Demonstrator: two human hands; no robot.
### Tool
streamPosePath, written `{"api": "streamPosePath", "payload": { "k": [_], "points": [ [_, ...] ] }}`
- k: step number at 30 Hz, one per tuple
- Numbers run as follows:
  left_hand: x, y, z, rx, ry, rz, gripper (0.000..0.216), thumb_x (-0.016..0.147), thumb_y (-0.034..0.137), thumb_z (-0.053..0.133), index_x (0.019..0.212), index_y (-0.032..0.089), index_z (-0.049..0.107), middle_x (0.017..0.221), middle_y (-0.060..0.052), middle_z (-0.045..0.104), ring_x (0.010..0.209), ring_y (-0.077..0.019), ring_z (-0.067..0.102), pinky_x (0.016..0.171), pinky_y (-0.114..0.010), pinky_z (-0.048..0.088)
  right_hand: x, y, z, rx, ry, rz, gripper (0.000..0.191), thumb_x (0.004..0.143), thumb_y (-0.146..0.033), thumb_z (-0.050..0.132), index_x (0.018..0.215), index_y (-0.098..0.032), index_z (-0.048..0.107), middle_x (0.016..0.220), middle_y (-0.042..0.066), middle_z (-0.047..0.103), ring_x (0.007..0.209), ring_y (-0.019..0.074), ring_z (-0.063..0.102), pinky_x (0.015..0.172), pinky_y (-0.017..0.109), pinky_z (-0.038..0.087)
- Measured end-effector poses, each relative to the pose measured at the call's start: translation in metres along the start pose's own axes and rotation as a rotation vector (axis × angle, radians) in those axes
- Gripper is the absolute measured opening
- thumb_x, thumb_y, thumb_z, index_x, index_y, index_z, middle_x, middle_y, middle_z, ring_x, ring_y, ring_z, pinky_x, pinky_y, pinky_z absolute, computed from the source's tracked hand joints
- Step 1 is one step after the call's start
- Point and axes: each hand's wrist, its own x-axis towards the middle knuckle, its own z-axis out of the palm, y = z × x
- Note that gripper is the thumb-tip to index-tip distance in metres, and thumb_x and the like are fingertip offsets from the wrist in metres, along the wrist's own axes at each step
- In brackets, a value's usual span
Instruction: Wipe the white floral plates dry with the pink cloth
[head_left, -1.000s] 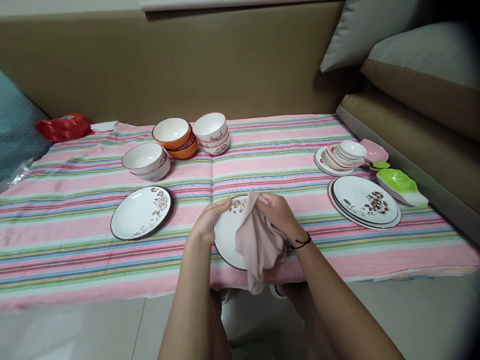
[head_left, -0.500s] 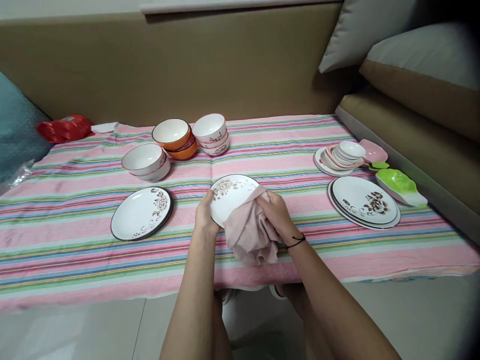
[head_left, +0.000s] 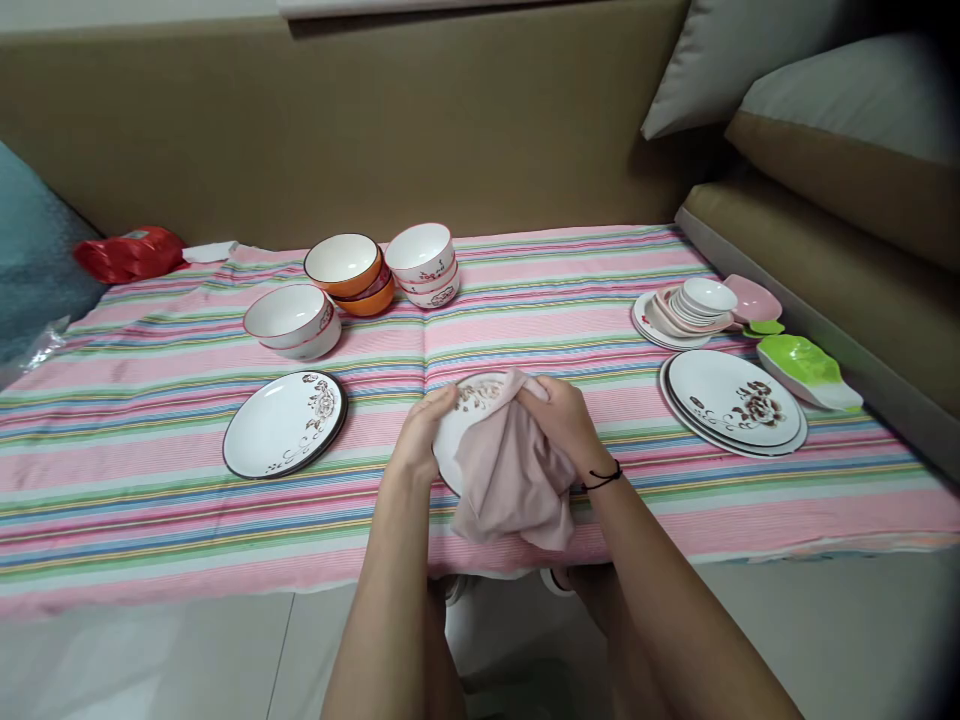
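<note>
My left hand (head_left: pixel 421 432) grips the left rim of a white plate (head_left: pixel 448 446) with a brown flower pattern and a dark edge. A pinkish cloth (head_left: pixel 510 470) is bunched in my right hand (head_left: pixel 559 425), draped over the right and near part of the plate. Under the cloth, the fingers of my right hand are partly hidden. To the left lies a small stack of matching plates (head_left: pixel 281 425). On the right, several larger flowered plates (head_left: pixel 724 395) are piled up.
Stacked bowls stand at the back: white ones (head_left: pixel 285 315), orange ones (head_left: pixel 341 262) and patterned ones (head_left: pixel 421 250). Small dishes (head_left: pixel 709 297) and a green leaf-shaped dish (head_left: pixel 802 365) sit right. A red package (head_left: pixel 131 255) lies far left. The striped cloth (head_left: pixel 525 290) covers the surface; cushions (head_left: pixel 847 110) rise at right.
Both hands have moved slightly nearer and right with the plate. The cloth now hangs lower and covers more of the plate. The stacks stay put.
</note>
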Motion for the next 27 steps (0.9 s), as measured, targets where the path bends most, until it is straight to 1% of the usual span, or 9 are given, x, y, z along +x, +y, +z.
{"api": "streamPosePath", "payload": {
  "k": [2,5,7,9,13,17,19,22,27],
  "points": [
    [0.007,0.0,0.0,-0.146,0.092,0.092,0.03,0.074,0.03,0.072,0.098,0.012,0.069,0.098,-0.011,0.073,0.084,-0.0212,0.068,0.079,-0.031,0.053,0.0,0.002,-0.001,0.034,0.024,0.072,0.039,0.08,-0.047,0.052,0.057,-0.022,0.034,0.054,-0.005,0.036,0.054,0.0107,0.033,0.052,0.025,0.023],
    [0.018,0.001,0.0,-0.283,0.197,0.221,0.032,0.078,0.034,0.067,0.103,0.014,0.066,0.101,-0.01,0.072,0.093,-0.022,0.067,0.088,-0.033,0.052,-0.003,0.001,0.001,0.073,0.017,0.091,0.033,0.08,-0.046,0.052,0.061,-0.021,0.041,0.059,-0.004,0.044,0.058,0.0121,0.04,0.054,0.024,0.028],
    [0.021,0.003,0.0,-0.284,0.215,0.287,0.034,0.078,0.034,0.068,0.105,0.015,0.065,0.102,-0.009,0.072,0.094,-0.0218,0.067,0.09,-0.034,0.051,-0.005,-0.001,0.004,0.081,0.0,0.086,0.029,0.08,-0.043,0.053,0.063,-0.021,0.043,0.062,-0.003,0.048,0.061,0.0128,0.042,0.055,0.024,0.029],
    [0.018,0.007,0.001,-0.237,0.194,0.311,0.035,0.076,0.034,0.07,0.105,0.015,0.065,0.104,-0.01,0.071,0.094,-0.0221,0.067,0.089,-0.034,0.051,-0.006,-0.002,0.004,0.106,-0.023,0.097,0.028,0.079,-0.042,0.053,0.063,-0.021,0.042,0.061,-0.004,0.045,0.06,0.0123,0.04,0.054,0.024,0.029],
    [0.004,0.014,-0.002,-0.046,0.062,0.184,0.033,0.073,0.032,0.073,0.1,0.013,0.068,0.101,-0.011,0.072,0.084,-0.0224,0.068,0.078,-0.032,0.053,-0.003,0.0,0.0,0.161,-0.04,0.058,0.031,0.08,-0.041,0.052,0.061,-0.021,0.036,0.057,-0.006,0.033,0.057,0.0107,0.033,0.053,0.024,0.025],
    [-0.004,0.013,-0.007,0.21,-0.117,-0.019,0.029,0.072,0.028,0.075,0.095,0.012,0.072,0.09,-0.01,0.073,0.069,-0.0169,0.067,0.063,-0.024,0.049,-0.005,-0.002,-0.001,0.045,-0.057,-0.095,0.034,0.081,-0.035,0.052,0.059,-0.021,0.029,0.056,-0.006,0.03,0.056,0.0101,0.029,0.053,0.025,0.02],
    [-0.005,0.012,-0.008,0.276,-0.172,-0.088,0.029,0.071,0.029,0.076,0.094,0.011,0.073,0.088,-0.01,0.074,0.067,-0.0168,0.066,0.062,-0.024,0.047,-0.008,-0.006,0.001,-0.015,-0.093,-0.169,0.034,0.081,-0.033,0.052,0.059,-0.021,0.028,0.055,-0.006,0.029,0.055,0.01,0.027,0.053,0.025,0.018],
    [-0.005,0.01,-0.006,0.277,-0.166,-0.08,0.032,0.069,0.028,0.077,0.096,0.011,0.074,0.089,-0.011,0.074,0.068,-0.0171,0.067,0.064,-0.024,0.047,-0.009,-0.011,0.004,-0.054,-0.087,-0.198,0.035,0.082,-0.034,0.052,0.059,-0.021,0.028,0.055,-0.006,0.028,0.054,0.0102,0.027,0.053,0.026,0.017],
    [-0.005,0.007,0.001,0.133,-0.062,0.051,0.029,0.069,0.025,0.077,0.094,0.012,0.074,0.089,-0.009,0.074,0.069,-0.0169,0.067,0.065,-0.024,0.049,-0.002,-0.008,0.003,0.007,0.024,-0.092,0.036,0.082,-0.037,0.053,0.06,-0.021,0.029,0.055,-0.006,0.03,0.054,0.0103,0.028,0.052,0.025,0.019]
  ]
}}
